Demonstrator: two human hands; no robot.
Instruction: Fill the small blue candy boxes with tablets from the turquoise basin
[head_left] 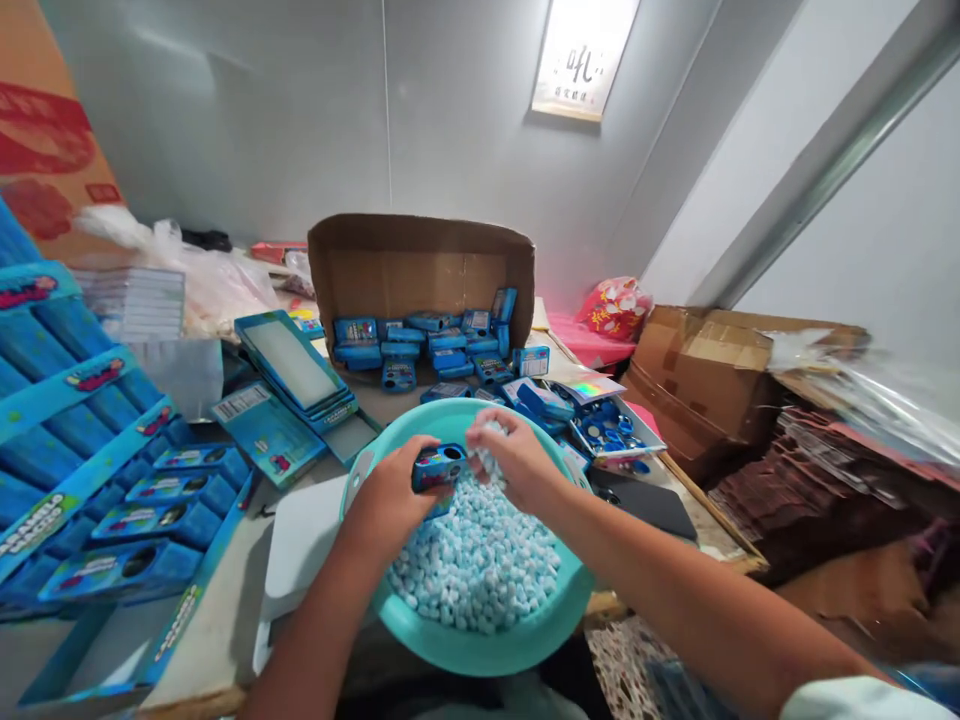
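Taking the teal plastic basin [480, 655] as the centre of the dial, the glossy blue display packs [97, 395] at nine o'clock are cut off by the frame's edge, their lettering smeared by blur. Closer in on that bearing, a smooth white slab [304, 550] is partly hidden behind the left forearm. At ten o'clock, shallow blue cartons [289, 365] lean over one another. The left hand [391, 490], at ten o'clock within the basin, clasps a small blue box [442, 466] between thumb and fingers; the box is at eleven, a dark opening in its face, its near end covered by the hand. Knobbly pale blue-and-white pellets [480, 570] fill the bowl. At twelve, a brown corrugated carton [420, 245] holds jumbled blue boxes. The right hand [521, 460], at one o'clock, has its fingers curled around a clump of pellets, blurred. At two, a white tray [645, 440] of blue pieces crowds the rim; beyond stands a creased cardboard box [686, 385].
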